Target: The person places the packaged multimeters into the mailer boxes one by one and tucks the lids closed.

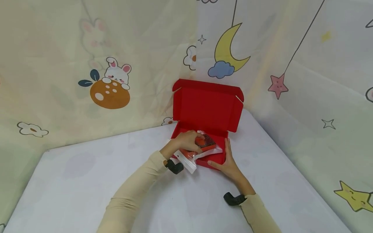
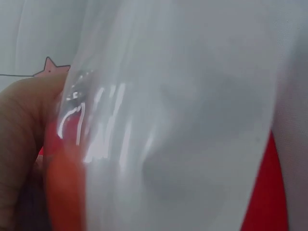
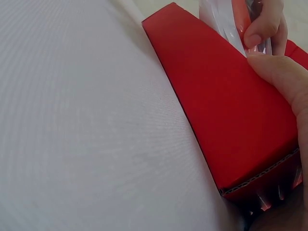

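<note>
A red cardboard box (image 1: pixel 205 105) stands on the table with its lid raised at the back. Inside its tray lies a clear plastic bag (image 1: pixel 188 162) with an orange and dark item (image 1: pixel 209 144) in it. My left hand (image 1: pixel 187 141) holds the bagged item from above, fingers curled over it. The bag's white flap (image 2: pixel 202 120) fills most of the left wrist view and hides the item's shape. At the box's front right corner, my right hand (image 1: pixel 230 165) grips the wall, thumb (image 3: pixel 279 72) on the front edge and fingers along the right side.
The white-covered table (image 1: pixel 87 181) extends to both sides and in front of the box. Patterned cloth (image 1: pixel 157 38) hangs close behind it and along the right. Each wrist wears a black camera mount (image 1: pixel 233 199).
</note>
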`<state>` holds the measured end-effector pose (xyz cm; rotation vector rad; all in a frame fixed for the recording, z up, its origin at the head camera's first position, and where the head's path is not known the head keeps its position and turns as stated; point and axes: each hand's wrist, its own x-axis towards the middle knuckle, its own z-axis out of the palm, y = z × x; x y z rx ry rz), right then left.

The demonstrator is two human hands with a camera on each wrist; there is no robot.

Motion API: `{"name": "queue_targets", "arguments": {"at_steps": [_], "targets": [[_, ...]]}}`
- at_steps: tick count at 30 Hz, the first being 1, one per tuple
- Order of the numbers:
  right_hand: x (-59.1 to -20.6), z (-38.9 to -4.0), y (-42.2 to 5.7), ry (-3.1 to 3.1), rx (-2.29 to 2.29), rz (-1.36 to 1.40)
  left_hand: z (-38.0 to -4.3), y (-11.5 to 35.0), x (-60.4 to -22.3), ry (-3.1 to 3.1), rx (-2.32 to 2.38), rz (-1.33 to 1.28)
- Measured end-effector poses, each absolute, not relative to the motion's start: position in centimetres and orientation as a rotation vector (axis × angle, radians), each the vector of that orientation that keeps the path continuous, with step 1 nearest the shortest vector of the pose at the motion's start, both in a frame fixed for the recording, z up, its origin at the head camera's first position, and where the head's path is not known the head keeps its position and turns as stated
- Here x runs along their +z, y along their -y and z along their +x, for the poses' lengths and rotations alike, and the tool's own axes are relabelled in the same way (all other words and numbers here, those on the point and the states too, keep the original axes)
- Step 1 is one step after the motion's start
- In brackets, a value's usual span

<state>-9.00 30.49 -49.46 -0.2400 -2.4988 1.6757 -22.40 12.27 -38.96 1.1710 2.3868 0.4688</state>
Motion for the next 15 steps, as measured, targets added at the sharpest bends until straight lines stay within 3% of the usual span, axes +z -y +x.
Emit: {"name": "queue_targets", "arguments": {"at_steps": [15], "targets": [[-49.5, -8.9, -30.4, 2.481, 1.688, -0.225, -23.6, -12.0, -39.4, -2.327, 0.519, 1.283]]}}
